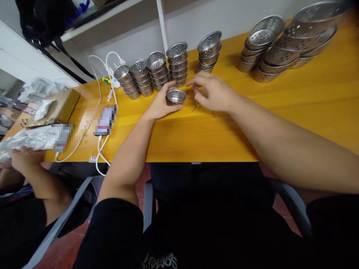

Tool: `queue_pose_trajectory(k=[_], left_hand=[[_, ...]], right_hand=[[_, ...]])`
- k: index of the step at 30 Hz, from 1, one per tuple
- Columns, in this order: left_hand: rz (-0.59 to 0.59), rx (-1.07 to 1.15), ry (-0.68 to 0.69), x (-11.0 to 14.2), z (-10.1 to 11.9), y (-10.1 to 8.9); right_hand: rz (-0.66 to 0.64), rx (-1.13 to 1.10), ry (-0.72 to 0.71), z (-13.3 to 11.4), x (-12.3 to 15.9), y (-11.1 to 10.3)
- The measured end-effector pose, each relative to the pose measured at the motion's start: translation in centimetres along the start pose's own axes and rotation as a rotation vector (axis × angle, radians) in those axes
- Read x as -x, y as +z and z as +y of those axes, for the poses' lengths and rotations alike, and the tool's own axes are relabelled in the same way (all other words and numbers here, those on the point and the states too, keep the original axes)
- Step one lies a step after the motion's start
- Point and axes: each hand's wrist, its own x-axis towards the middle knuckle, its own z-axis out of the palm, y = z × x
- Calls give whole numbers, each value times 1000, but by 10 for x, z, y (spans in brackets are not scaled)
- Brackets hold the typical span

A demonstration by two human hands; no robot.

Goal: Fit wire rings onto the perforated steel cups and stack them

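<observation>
My left hand [161,102] is wrapped round a small metal perforated cup [176,98], its mouth facing up, low over the table. To the right, my right hand [211,91] hovers with its fingers bent but apart, and no object shows in them. Just behind that hand stands a stack of perforated cups [209,48], its lower part partly hidden by the fingers. Beyond the held cup is a taller stack [177,61]. Thin wire-like lines [196,106] show on the table under my right hand; I cannot make out what they belong to.
More cup stacks [130,80] line the back left, and larger ones [283,48] lean at the back right. A phone [106,120] with white cables lies left on the yellow table [196,144]. Another person's hand [26,158] is beside plastic bags and a cardboard box [63,108].
</observation>
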Motion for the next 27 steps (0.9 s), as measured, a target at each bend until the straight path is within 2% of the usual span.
queue_pose_trajectory(k=[3, 6, 10, 15, 20, 27], left_hand=[[-20, -26, -39, 1, -2, -3], [-21, -25, -19, 0, -4, 0], [-21, 11, 39, -1, -1, 8], [-45, 38, 11, 1, 15, 9], [-45, -33, 70, 1, 29, 6], [-26, -19, 43, 0, 28, 3]], right_hand=[[102, 14, 68, 12, -1, -7], [112, 4, 93, 19, 0, -11], [0, -16, 12, 6, 2, -4], [-139, 24, -78, -11, 6, 17], [-157, 91, -45, -1, 7, 28], [-153, 80, -51, 1, 8, 17]])
